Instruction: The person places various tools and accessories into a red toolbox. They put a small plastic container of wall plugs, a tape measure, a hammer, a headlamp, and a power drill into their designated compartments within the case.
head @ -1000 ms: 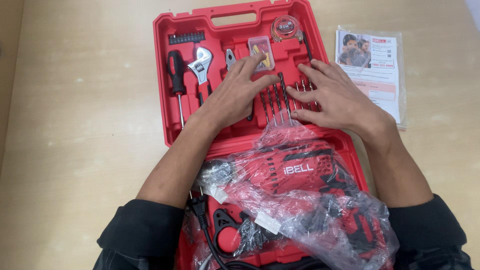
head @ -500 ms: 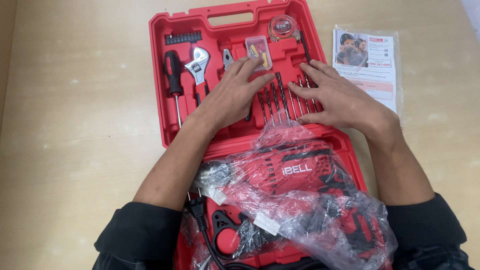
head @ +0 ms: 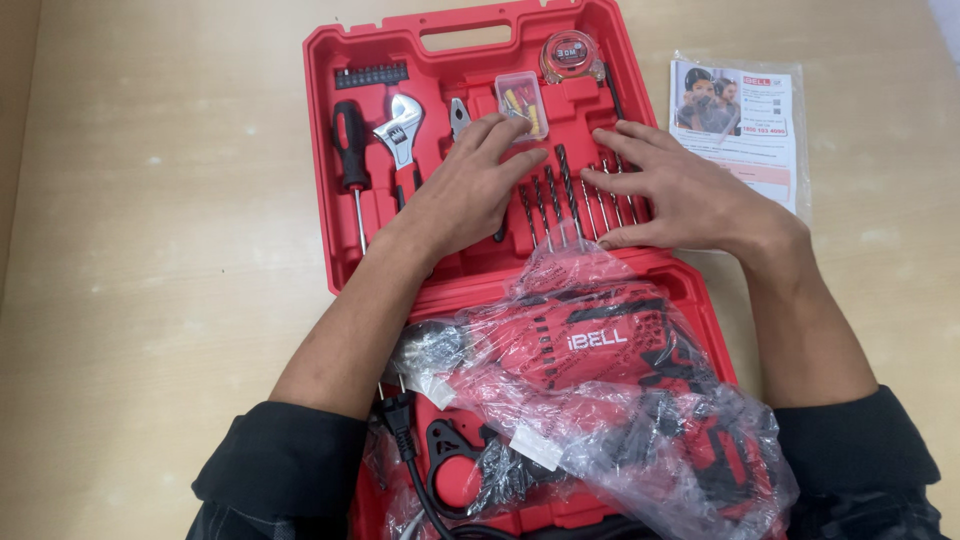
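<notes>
Red tool case (head: 640, 85), open flat on the pale wooden table (head: 150, 300), serves as landmark for all entries. Row of drill bits (head: 560, 195): clipped upright in the lid half, centre, between the two hands. Left hand (head: 465, 190): flat on the lid half, fingers spread and loose, grasping nothing, fingertips now touching the small clear box of plugs (head: 522, 105) near the lid's top; against the earlier views it has crept a little upward along the case. Right hand (head: 680, 195): flat, open, holding nothing, fingers lying across the thinner bits at the lid's right side; barely shifted. Judged: both hands are pressing or feeling over the seated tools, none lifted out. Also in the lid: black-handled screwdriver (head: 352, 165) and adjustable wrench (head: 398, 135) at left, tape measure (head: 570, 52) at top. Lower half of the case: red drill in clear plastic bag (head: 600, 380), with black power cord (head: 415, 460) at its left. Edges: the case's right wall lies just beside the right wrist; a bagged leaflet (head: 740, 125) rests right of the case, near. Open room: broad bare table left of the case.
</notes>
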